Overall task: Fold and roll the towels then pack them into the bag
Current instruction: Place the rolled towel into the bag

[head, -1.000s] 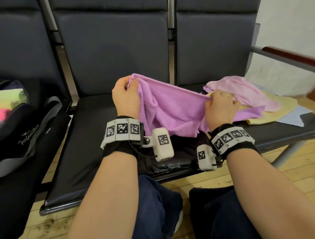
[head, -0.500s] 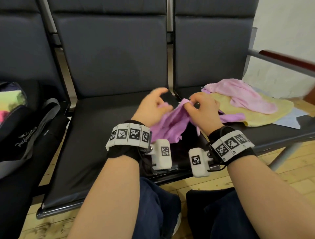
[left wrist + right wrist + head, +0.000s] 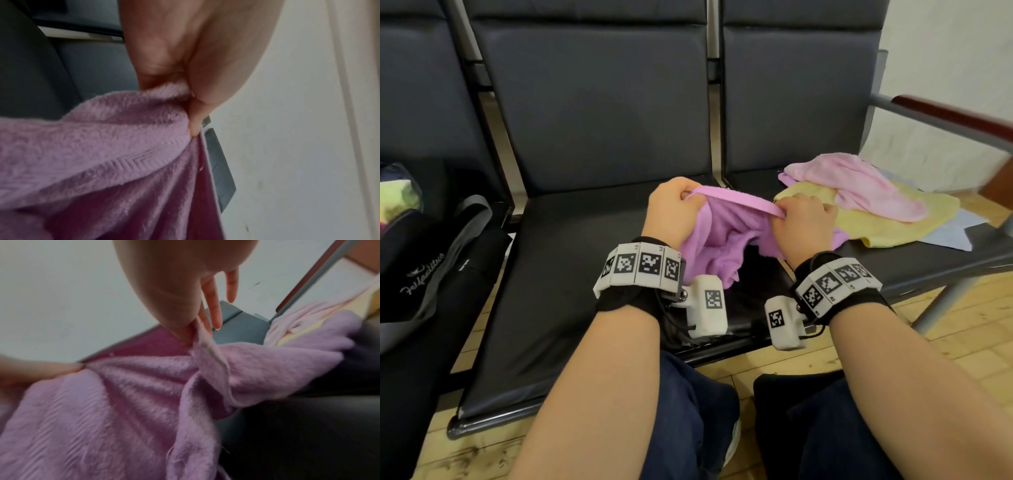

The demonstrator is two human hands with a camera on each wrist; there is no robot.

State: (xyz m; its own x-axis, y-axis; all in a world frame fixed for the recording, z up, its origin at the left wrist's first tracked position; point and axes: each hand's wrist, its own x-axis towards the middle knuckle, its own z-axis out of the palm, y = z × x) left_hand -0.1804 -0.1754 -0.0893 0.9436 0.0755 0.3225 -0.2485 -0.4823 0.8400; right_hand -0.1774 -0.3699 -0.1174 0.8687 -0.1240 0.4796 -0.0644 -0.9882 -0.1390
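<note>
A purple towel (image 3: 726, 236) hangs bunched over the dark bench seat (image 3: 571, 274) between my two hands. My left hand (image 3: 676, 209) grips its top edge at the left; in the left wrist view the purple towel (image 3: 102, 146) is pinched under my left hand (image 3: 185, 91). My right hand (image 3: 803, 219) pinches the same edge at the right; in the right wrist view the thumb and forefinger of my right hand (image 3: 191, 331) hold the purple towel (image 3: 144, 386), the other fingers straight. The black bag (image 3: 421, 267) stands on the left seat.
A pink towel (image 3: 859, 185), a yellow towel (image 3: 887, 222) and a pale blue cloth (image 3: 948, 233) lie in a heap on the right seat. A wooden-topped armrest (image 3: 945, 116) stands at the right. My knees are under the bench's front edge.
A second ago the towel was stretched wide and high; the hands then came together. Now they have drawn a short way apart, holding the top edge taut lower over the seat.
</note>
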